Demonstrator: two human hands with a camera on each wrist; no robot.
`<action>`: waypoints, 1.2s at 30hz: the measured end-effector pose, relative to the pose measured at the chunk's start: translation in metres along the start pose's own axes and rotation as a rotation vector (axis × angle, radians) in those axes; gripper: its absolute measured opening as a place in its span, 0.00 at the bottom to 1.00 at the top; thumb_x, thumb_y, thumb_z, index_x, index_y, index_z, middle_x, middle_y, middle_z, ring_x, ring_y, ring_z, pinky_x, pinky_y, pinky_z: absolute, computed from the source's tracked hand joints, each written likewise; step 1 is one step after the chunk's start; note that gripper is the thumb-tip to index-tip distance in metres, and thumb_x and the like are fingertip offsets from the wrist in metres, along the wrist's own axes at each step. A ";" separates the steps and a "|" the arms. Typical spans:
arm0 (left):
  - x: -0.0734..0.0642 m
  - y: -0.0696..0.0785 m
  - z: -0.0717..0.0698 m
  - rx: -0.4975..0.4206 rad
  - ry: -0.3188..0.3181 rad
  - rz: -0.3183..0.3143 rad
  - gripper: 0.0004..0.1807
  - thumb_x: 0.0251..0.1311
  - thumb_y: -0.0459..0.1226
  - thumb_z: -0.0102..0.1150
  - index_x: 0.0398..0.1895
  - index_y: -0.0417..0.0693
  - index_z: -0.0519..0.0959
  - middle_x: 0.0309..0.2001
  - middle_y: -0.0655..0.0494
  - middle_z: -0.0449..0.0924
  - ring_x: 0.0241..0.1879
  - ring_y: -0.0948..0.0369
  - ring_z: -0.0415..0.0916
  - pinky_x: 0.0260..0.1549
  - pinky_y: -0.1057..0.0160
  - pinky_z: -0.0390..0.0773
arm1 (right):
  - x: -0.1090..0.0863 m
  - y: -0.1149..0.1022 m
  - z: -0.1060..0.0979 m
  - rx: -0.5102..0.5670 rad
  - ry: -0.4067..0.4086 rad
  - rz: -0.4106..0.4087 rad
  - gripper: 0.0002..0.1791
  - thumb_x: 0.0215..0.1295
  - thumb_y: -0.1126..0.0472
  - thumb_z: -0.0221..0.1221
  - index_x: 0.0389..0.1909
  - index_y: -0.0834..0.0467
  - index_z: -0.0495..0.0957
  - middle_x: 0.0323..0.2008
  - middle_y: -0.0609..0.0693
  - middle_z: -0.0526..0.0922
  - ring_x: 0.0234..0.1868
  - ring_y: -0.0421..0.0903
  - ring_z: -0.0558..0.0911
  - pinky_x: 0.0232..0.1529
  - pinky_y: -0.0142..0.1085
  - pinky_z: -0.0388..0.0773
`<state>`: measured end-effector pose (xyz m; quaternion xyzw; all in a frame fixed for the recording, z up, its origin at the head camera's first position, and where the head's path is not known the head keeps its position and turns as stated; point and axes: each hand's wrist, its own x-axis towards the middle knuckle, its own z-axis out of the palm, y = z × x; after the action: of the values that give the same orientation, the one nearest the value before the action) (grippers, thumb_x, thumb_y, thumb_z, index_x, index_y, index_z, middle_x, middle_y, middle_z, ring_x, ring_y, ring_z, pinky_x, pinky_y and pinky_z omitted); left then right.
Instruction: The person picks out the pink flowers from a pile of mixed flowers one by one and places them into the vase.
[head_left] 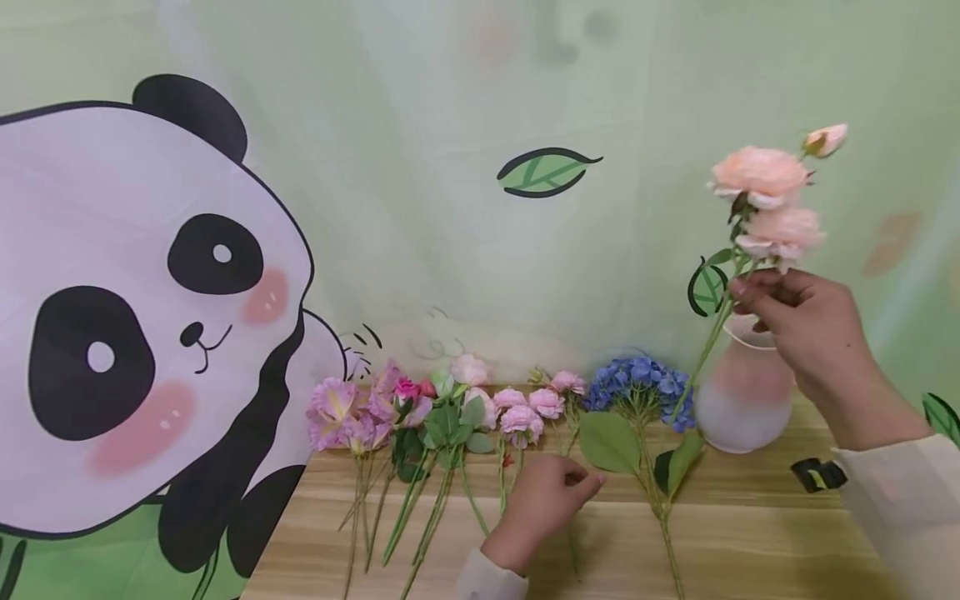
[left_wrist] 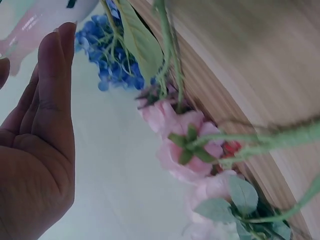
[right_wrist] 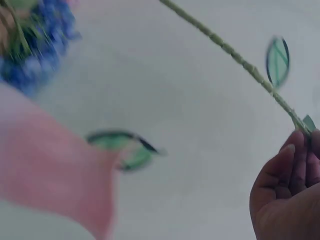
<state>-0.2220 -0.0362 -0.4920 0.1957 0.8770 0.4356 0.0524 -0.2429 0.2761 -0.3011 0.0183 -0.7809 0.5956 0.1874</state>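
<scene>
My right hand (head_left: 817, 329) pinches the green stem of a peach-pink artificial flower (head_left: 761, 173) with two full blooms and a bud. It holds the flower upright, near the mouth of a pink-and-white vase (head_left: 745, 408). In the right wrist view the stem (right_wrist: 240, 60) slants away from the fingertips, and the vase's pink rim is blurred. My left hand (head_left: 542, 507) is over the table by the pink flowers (head_left: 517, 412), with nothing in its grasp. Its fingers are fairly straight in the left wrist view.
A blue hydrangea (head_left: 637, 383) with large leaves lies left of the vase. Farther left are purple lilies (head_left: 352, 412) and roses (head_left: 407, 388), stems toward the front of the wooden table (head_left: 600, 558). A black clip-like object (head_left: 817, 475) lies right. A panda-print cloth (head_left: 420, 208) hangs behind.
</scene>
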 end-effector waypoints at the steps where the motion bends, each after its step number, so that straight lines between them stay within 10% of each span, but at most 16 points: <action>1: 0.000 -0.002 -0.002 0.010 0.009 0.002 0.18 0.79 0.50 0.70 0.40 0.46 0.97 0.31 0.55 0.95 0.21 0.71 0.77 0.23 0.68 0.73 | 0.004 -0.007 -0.008 0.033 0.041 -0.002 0.08 0.84 0.57 0.67 0.44 0.39 0.91 0.35 0.23 0.91 0.38 0.27 0.87 0.38 0.23 0.80; 8: -0.001 -0.007 -0.010 0.059 0.060 -0.003 0.17 0.79 0.49 0.70 0.42 0.48 0.97 0.37 0.54 0.97 0.28 0.71 0.84 0.31 0.67 0.82 | 0.031 -0.043 -0.047 0.069 0.364 -0.104 0.10 0.81 0.59 0.69 0.37 0.40 0.90 0.31 0.23 0.90 0.34 0.27 0.84 0.34 0.22 0.72; 13: -0.001 -0.010 -0.014 0.011 0.058 -0.039 0.20 0.80 0.47 0.69 0.29 0.48 0.94 0.18 0.63 0.80 0.17 0.69 0.65 0.21 0.67 0.66 | 0.050 -0.049 -0.065 0.083 0.470 -0.135 0.17 0.83 0.62 0.66 0.34 0.35 0.85 0.31 0.23 0.86 0.35 0.27 0.80 0.36 0.22 0.66; 16: -0.001 -0.012 -0.016 0.017 0.069 -0.037 0.21 0.80 0.46 0.69 0.25 0.48 0.92 0.15 0.66 0.71 0.15 0.67 0.58 0.20 0.67 0.61 | 0.056 -0.046 -0.071 0.055 0.482 -0.131 0.17 0.84 0.61 0.65 0.35 0.33 0.84 0.32 0.22 0.84 0.36 0.27 0.78 0.38 0.23 0.63; 24: -0.001 -0.015 -0.022 0.028 0.099 -0.039 0.16 0.78 0.48 0.71 0.37 0.48 0.97 0.30 0.56 0.94 0.20 0.69 0.72 0.25 0.66 0.73 | 0.057 -0.026 -0.078 -0.003 0.473 -0.109 0.18 0.84 0.59 0.66 0.33 0.33 0.84 0.29 0.18 0.84 0.33 0.26 0.77 0.36 0.23 0.62; 36: -0.009 -0.025 -0.029 0.019 0.149 -0.072 0.14 0.76 0.44 0.70 0.35 0.47 0.95 0.25 0.59 0.89 0.21 0.67 0.74 0.25 0.64 0.73 | 0.039 0.019 -0.063 -0.071 0.332 0.093 0.09 0.80 0.51 0.70 0.38 0.32 0.90 0.29 0.16 0.85 0.42 0.20 0.82 0.43 0.14 0.73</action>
<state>-0.2290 -0.0745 -0.4946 0.1313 0.8890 0.4387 0.0007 -0.2663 0.3486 -0.2925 -0.1231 -0.7598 0.5704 0.2868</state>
